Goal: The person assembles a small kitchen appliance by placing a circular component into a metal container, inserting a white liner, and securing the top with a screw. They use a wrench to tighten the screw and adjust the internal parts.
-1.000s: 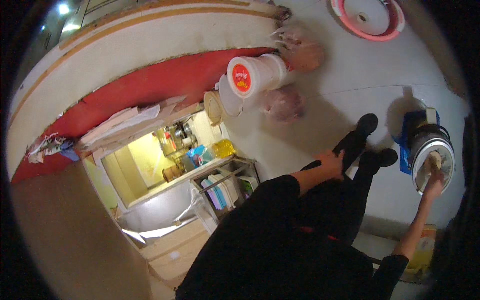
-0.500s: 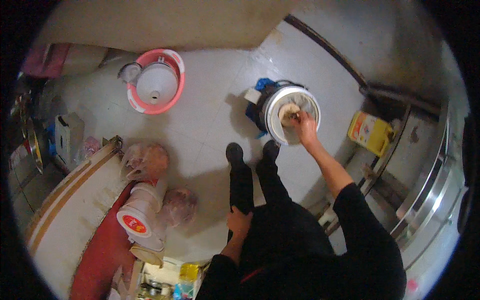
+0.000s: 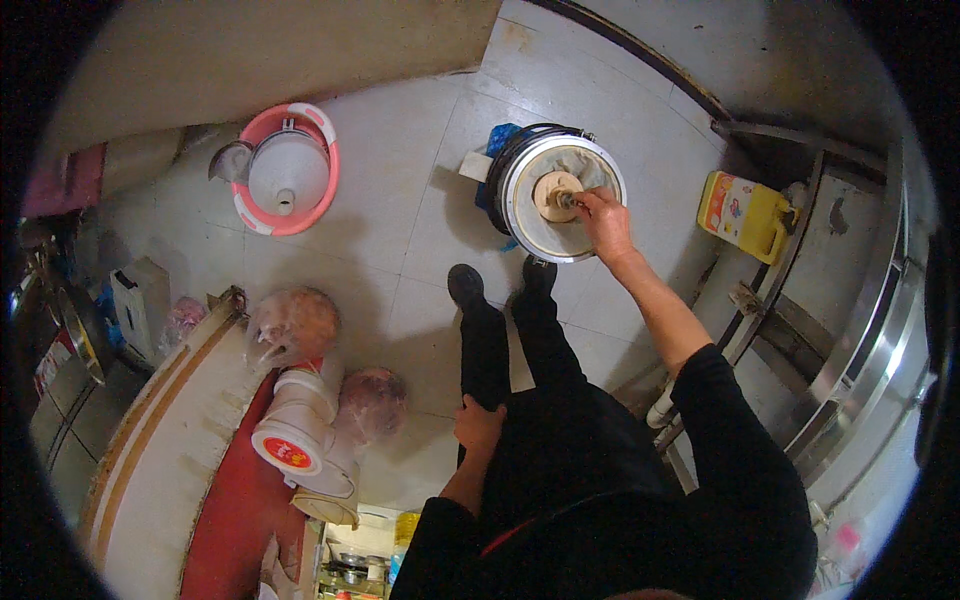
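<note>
Handle (image 3: 567, 200) in the right grip (image 3: 608, 228), over the tan disc (image 3: 548, 188).

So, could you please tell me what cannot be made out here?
In the head view:
- Right grip: palm hidden by its own back.
- Left grip: palm hidden against the trouser leg.
- Round container: whatever lies under the pale disc, covered.
- Yellow object: partly hidden by the sleeve.

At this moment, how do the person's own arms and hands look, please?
The black sleeves show no clear marking and leave the forearms bare. The left hand and the right hand are both bare and ungloved.
</note>
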A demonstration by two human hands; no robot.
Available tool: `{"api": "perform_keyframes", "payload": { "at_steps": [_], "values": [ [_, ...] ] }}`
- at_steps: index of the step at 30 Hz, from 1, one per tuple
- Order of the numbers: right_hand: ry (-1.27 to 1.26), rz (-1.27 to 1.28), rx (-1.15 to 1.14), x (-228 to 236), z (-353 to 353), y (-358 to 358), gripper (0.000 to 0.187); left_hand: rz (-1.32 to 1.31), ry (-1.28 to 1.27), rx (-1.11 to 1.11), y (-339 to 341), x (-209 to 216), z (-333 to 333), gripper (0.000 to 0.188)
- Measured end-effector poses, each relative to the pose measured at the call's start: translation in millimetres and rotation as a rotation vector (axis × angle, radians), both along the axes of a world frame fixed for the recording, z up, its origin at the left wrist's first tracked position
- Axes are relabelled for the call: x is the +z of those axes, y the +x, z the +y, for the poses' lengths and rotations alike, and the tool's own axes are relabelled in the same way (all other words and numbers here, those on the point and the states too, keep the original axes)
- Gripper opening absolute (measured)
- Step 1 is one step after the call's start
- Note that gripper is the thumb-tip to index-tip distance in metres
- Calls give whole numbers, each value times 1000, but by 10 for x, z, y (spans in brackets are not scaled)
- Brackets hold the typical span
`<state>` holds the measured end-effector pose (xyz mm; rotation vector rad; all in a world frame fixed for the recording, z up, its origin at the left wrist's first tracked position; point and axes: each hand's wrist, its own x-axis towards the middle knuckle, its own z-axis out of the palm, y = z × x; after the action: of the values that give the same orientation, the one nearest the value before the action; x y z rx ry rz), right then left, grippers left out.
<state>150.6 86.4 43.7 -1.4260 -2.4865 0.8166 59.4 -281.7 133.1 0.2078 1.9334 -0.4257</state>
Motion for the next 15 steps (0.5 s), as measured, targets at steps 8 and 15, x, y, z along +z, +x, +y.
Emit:
{"api": "perform_keyframes", "payload": {
  "at_steps": [8,15],
  "values": [
    [-53,-4,53,-84,12,-103,23,27,25,10,28,-30,-62,76],
    [-139,-104,153,-40,76,-93,24,60,54,-62,68,-74,-144,75]
  ]
}}
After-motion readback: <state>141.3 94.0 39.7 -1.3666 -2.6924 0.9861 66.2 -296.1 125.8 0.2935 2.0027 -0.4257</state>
